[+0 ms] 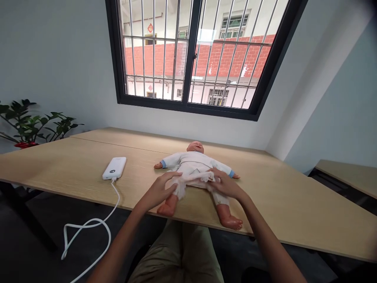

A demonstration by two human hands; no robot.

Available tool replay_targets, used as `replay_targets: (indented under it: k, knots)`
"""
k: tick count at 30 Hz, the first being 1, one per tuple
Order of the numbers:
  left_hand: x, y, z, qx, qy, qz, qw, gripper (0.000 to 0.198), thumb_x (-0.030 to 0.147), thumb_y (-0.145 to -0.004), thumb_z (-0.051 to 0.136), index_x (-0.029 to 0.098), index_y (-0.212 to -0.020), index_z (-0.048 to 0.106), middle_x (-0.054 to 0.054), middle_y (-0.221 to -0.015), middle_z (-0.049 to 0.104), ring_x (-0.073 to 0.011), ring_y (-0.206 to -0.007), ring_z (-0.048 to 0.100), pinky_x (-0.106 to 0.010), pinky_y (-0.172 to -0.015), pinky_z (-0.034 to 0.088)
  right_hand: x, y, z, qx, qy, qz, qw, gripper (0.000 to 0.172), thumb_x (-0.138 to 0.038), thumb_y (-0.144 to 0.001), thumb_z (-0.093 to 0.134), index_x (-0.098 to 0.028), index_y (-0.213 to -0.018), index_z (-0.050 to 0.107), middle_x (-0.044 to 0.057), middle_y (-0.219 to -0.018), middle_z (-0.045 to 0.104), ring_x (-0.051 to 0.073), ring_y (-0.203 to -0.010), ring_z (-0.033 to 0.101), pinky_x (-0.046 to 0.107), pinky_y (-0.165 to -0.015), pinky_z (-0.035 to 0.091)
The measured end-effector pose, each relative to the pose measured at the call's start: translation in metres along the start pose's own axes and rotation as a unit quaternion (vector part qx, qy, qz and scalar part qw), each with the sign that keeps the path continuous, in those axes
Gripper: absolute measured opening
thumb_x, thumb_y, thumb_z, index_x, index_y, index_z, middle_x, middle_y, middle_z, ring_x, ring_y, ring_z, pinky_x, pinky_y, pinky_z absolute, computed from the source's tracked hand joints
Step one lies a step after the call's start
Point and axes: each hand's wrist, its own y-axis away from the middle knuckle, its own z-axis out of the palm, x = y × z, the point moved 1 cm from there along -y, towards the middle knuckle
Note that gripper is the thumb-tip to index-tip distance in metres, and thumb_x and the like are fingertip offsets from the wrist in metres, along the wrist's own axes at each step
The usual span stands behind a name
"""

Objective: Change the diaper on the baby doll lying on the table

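Note:
A baby doll (196,158) in white clothes with blue cuffs lies on its back on the table, head toward the window and bare feet at the near edge. Across its hips and upper legs stretches a crumpled, thin, partly see-through white sheet (193,177); its exact kind is unclear. My left hand (161,189) is closed on one end of the sheet, above the doll's leg on the left. At the other end, my right hand (226,184) pinches the bunched sheet over the opposite thigh. Some fingertips are hidden by the sheet.
A white power bank (114,168) lies to the left on the wooden table (282,196), its white cable (110,232) hanging over the front edge. A leafy plant (32,125) stands at the far left. Behind the table is a barred window (185,103).

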Motion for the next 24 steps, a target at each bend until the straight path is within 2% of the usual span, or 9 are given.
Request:
replay_targets:
  k: [3,5,7,9,13,16,19,22,24]
  knots:
    - [-0.004,-0.035,0.01,-0.044,0.017,0.01,0.999,0.055,0.012,-0.063,0.079,0.018,-0.117,0.069,-0.008,-0.126,0.064,-0.0306,-0.127,0.05,-0.036,-0.113,0.031,0.019,-0.018,-0.008,0.023,-0.13,0.08,0.988,0.034,-0.049,-0.087,0.058,-0.018,-0.092,0.071,0.003,-0.094,0.069,0.023,-0.088,0.061,0.035,-0.083,0.047]
    - [-0.01,-0.058,0.016,-0.097,-0.014,0.01,0.995,0.062,0.014,-0.063,0.078,0.012,-0.123,0.063,-0.008,-0.123,0.064,-0.0314,-0.12,0.054,-0.037,-0.104,0.04,0.031,-0.027,-0.004,0.046,-0.239,0.131,0.961,0.038,-0.054,-0.081,0.064,-0.017,-0.087,0.07,0.003,-0.087,0.07,0.022,-0.08,0.062,0.033,-0.077,0.048]
    - [-0.015,-0.076,0.02,-0.14,-0.07,0.019,0.987,0.059,0.016,-0.067,0.074,0.006,-0.124,0.061,-0.008,-0.116,0.067,-0.0299,-0.11,0.059,-0.035,-0.095,0.044,0.042,-0.033,0.004,0.079,-0.357,0.163,0.916,0.039,-0.053,-0.076,0.069,-0.017,-0.088,0.069,0.004,-0.087,0.071,0.022,-0.078,0.063,0.032,-0.075,0.05]
    - [-0.017,-0.088,0.022,-0.15,-0.128,0.039,0.98,0.049,0.019,-0.071,0.069,0.001,-0.116,0.064,-0.007,-0.107,0.069,-0.0263,-0.102,0.061,-0.03,-0.088,0.045,0.051,-0.036,0.012,0.105,-0.436,0.178,0.876,0.038,-0.05,-0.072,0.074,-0.017,-0.09,0.069,0.005,-0.091,0.072,0.022,-0.08,0.065,0.032,-0.076,0.051]
    - [-0.017,-0.101,0.025,-0.144,-0.172,0.067,0.972,0.038,0.026,-0.08,0.06,-0.002,-0.105,0.067,-0.004,-0.094,0.07,-0.0195,-0.089,0.06,-0.024,-0.079,0.044,0.063,-0.038,0.022,0.137,-0.497,0.172,0.839,0.037,-0.045,-0.073,0.075,-0.018,-0.097,0.068,0.006,-0.099,0.073,0.024,-0.088,0.067,0.034,-0.082,0.054]
    - [-0.019,-0.11,0.025,-0.136,-0.15,0.088,0.975,0.04,0.03,-0.086,0.057,0.001,-0.112,0.066,-0.003,-0.096,0.069,-0.02,-0.092,0.06,-0.024,-0.082,0.043,0.067,-0.039,0.024,0.152,-0.513,0.175,0.827,0.039,-0.048,-0.075,0.072,-0.019,-0.101,0.067,0.007,-0.104,0.072,0.027,-0.095,0.067,0.036,-0.085,0.055]
    - [-0.029,-0.12,0.026,-0.132,-0.124,0.098,0.979,0.038,0.035,-0.087,0.059,0.009,-0.114,0.066,-0.004,-0.098,0.07,-0.0213,-0.092,0.06,-0.025,-0.083,0.044,0.068,-0.038,0.024,0.163,-0.496,0.184,0.833,0.04,-0.051,-0.076,0.071,-0.019,-0.099,0.067,0.008,-0.105,0.072,0.028,-0.097,0.067,0.038,-0.086,0.055]
    - [-0.042,-0.127,0.026,-0.119,-0.077,0.05,0.989,0.041,0.041,-0.085,0.062,0.011,-0.114,0.065,-0.007,-0.095,0.07,-0.0204,-0.082,0.059,-0.025,-0.072,0.045,0.064,-0.036,0.024,0.163,-0.487,0.185,0.838,0.041,-0.05,-0.078,0.069,-0.017,-0.101,0.066,0.009,-0.104,0.072,0.028,-0.097,0.067,0.038,-0.086,0.055]
    - [-0.05,-0.127,0.026,-0.105,-0.027,0.006,0.994,0.043,0.039,-0.084,0.064,0.01,-0.117,0.063,-0.008,-0.099,0.069,-0.0198,-0.083,0.058,-0.026,-0.072,0.044,0.062,-0.034,0.025,0.152,-0.49,0.183,0.839,0.042,-0.048,-0.083,0.064,-0.014,-0.108,0.064,0.011,-0.105,0.071,0.027,-0.098,0.067,0.035,-0.087,0.054]
